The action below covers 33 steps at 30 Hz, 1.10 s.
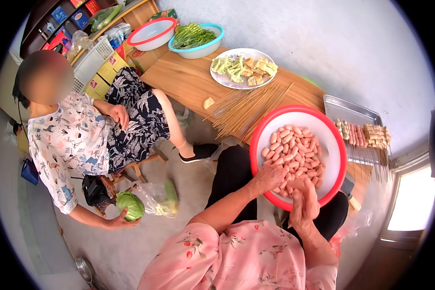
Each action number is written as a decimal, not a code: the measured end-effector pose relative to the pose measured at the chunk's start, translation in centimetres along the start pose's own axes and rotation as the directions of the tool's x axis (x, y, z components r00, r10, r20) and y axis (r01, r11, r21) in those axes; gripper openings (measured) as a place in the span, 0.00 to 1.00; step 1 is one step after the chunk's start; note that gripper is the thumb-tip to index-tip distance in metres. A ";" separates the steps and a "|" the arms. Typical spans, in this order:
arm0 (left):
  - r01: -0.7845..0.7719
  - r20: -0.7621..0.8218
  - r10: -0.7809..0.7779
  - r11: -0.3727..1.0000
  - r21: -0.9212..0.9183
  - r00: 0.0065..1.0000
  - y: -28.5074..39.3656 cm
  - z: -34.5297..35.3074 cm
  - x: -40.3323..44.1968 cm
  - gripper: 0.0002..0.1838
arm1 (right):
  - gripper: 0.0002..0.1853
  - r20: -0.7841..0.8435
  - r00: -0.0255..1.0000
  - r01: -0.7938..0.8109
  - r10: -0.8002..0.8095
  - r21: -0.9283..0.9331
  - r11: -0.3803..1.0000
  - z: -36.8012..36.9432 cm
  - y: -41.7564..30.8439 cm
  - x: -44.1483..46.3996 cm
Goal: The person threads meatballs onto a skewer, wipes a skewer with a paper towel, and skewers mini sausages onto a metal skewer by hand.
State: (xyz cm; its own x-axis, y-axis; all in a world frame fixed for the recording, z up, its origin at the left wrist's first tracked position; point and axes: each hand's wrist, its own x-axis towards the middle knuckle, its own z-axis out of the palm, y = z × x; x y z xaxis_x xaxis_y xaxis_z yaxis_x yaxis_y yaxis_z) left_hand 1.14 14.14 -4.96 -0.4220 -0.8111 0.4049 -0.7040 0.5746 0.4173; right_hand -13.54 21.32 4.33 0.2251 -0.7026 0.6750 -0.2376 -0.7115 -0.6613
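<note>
Many small, pink, smooth sausages (304,151) lie heaped.

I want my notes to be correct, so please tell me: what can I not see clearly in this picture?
All in the head view:
What the left hand grips: hidden among the sausages.
Whether the right hand holds anything: its fingers block this.
The basin's middle: covered by sausages.
Small print on the shelf boxes: too small.
Anything beyond the bright pane: lost in glare.
</note>
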 end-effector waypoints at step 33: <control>0.044 -0.024 -0.045 0.998 -0.038 0.999 -0.2 1.3 -0.6 0.13 | 0.11 -0.048 0.579 -0.663 0.814 0.554 0.504 -1.2 11.6 -3.6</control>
State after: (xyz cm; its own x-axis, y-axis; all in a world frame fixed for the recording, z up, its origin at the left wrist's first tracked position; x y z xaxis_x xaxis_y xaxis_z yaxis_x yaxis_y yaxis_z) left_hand 0.77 14.35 -6.31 -0.3761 -0.8333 0.4051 -0.6998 0.5420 0.4654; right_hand -18.23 15.63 -5.34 -0.1090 -0.9853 -0.1319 0.2543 0.1006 -0.9619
